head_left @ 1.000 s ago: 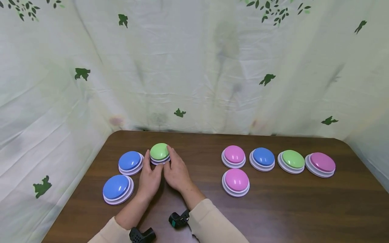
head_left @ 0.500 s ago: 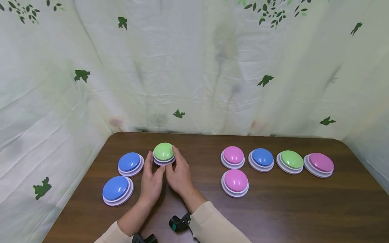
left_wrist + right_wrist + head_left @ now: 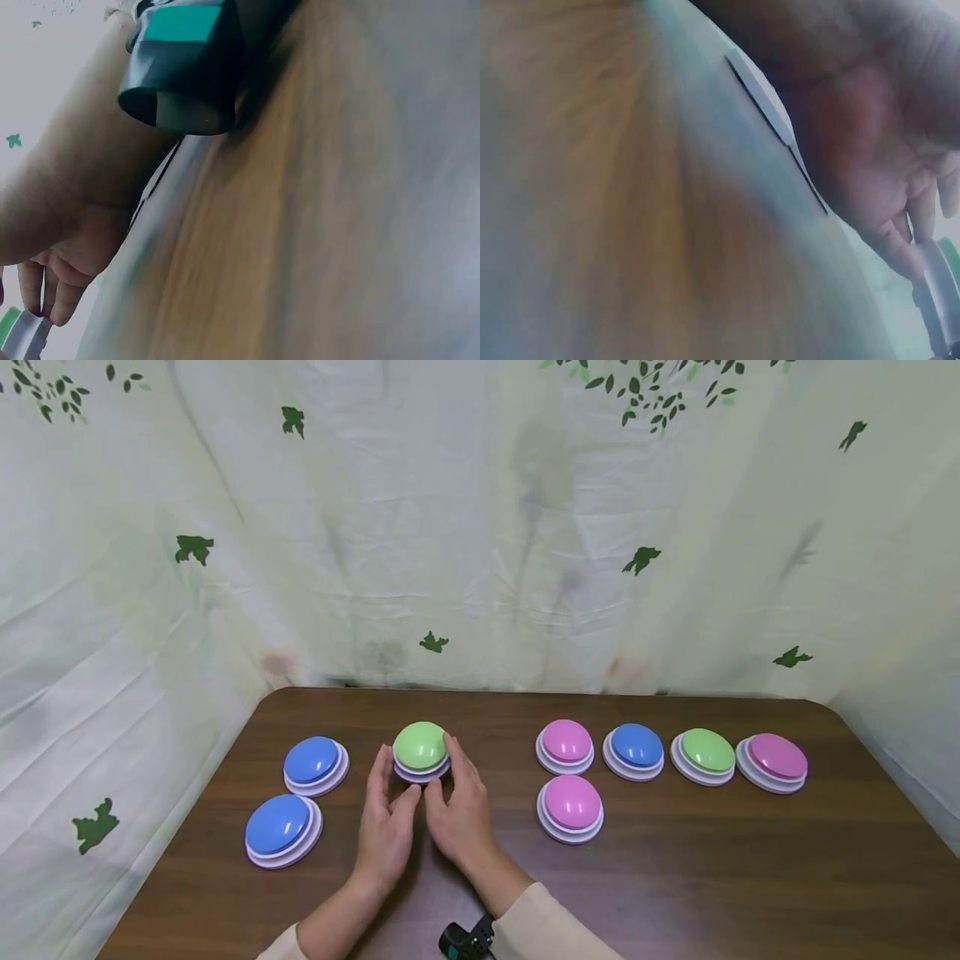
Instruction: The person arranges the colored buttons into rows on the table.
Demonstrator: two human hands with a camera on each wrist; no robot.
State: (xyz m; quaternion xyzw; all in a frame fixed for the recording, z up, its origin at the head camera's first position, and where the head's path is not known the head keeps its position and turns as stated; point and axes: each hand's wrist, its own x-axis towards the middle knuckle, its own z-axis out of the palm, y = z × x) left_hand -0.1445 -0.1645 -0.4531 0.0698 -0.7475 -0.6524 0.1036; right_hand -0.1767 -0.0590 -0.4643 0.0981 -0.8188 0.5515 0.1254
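Note:
A push button with a green dome [image 3: 420, 745] and a white round base is held between both hands, left of the table's middle. My left hand [image 3: 386, 831] grips its left side, fingers along the edge and thumb at the near rim. My right hand [image 3: 461, 814] grips the right side the same way, the two thumbs close together at the front. In the left wrist view the button's white base [image 3: 26, 334] shows at the lower left corner, with fingertips on it. The right wrist view shows that base [image 3: 937, 296] at the right edge, touched by fingertips.
Two blue buttons [image 3: 311, 760] stand left of the hands. On the right, a row holds a pink button [image 3: 566, 742], a blue one [image 3: 636, 746], a green one [image 3: 707, 751] and another pink one [image 3: 777, 756]. A third pink button [image 3: 572, 802] sits in front. A pale curtain [image 3: 480, 527] hangs behind the brown table [image 3: 712, 885].
Both hands have carried the green button to the right and a little nearer, away from the blue buttons. The other buttons keep their places while the head view has shifted slightly.

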